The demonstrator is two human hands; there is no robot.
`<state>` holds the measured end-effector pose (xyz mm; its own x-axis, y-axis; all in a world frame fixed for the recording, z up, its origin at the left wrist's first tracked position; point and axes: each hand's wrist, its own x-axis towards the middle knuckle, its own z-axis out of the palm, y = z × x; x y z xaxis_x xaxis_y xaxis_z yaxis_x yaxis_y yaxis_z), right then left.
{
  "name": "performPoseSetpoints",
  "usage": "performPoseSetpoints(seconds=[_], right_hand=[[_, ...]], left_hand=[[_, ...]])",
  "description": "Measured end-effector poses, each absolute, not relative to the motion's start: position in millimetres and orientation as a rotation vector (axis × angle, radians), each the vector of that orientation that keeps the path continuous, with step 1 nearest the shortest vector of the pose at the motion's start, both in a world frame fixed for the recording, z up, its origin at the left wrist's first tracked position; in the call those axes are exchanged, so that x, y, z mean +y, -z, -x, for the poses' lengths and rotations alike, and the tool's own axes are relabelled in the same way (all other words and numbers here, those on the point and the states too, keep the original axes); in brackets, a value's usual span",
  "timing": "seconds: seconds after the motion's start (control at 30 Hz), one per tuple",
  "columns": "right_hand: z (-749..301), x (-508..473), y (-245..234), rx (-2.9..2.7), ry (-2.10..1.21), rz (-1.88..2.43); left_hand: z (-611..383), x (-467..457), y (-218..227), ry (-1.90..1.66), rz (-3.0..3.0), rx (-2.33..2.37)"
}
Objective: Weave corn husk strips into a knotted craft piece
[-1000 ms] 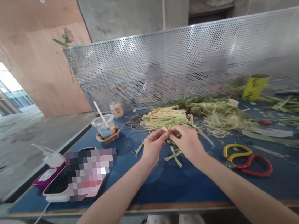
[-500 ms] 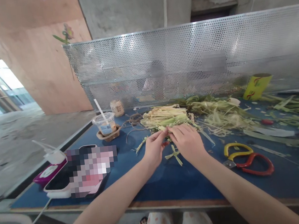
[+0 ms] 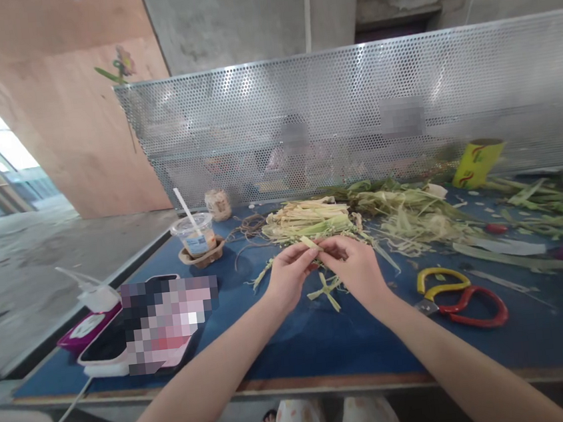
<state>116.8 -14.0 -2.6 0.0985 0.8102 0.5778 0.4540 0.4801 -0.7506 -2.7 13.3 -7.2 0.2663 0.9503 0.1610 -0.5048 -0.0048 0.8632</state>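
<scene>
My left hand (image 3: 288, 274) and my right hand (image 3: 355, 270) meet over the middle of the blue table. Pinched between the fingertips of both is a short, pale green husk strip (image 3: 309, 242), one end poking up and away from me. A small cross-shaped piece of folded strips (image 3: 326, 292) lies on the table just below the hands. Right behind the fingers is a bundle of yellowish husk strips (image 3: 307, 216). The lower part of what I hold is hidden by my fingers.
Scissors with yellow and red handles (image 3: 464, 296) lie to the right. Loose husks (image 3: 412, 214) and a yellow container (image 3: 478, 163) are farther back. At left stand a drink cup (image 3: 196, 237), a phone (image 3: 103, 337) and a purple box (image 3: 76, 336). A perforated metal screen (image 3: 252, 127) closes off the back.
The fingers of my right hand have drawn back and curled, so more of the husk strip shows above the fingertips. The view has shifted slightly.
</scene>
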Motion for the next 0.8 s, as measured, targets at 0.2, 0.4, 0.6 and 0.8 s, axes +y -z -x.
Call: performPoseSetpoints(seconds=[0.2,0.4,0.6,0.8], right_hand=[[-117,-17,-1,-1.712,-0.173,1.235],[-200,-46,-9,-2.083,0.178,1.425],[-313,-80,27,-2.302,0.159,1.817],[-328,-81,41,-2.476,0.179,1.689]], left_hand=[[4,17,9,-1.333,-1.093,0.588],[10,18,8,-1.310,-1.362,0.667],[8,14,12,-1.165,-1.667,0.790],[6,18,18,-1.138,-1.842,0.875]])
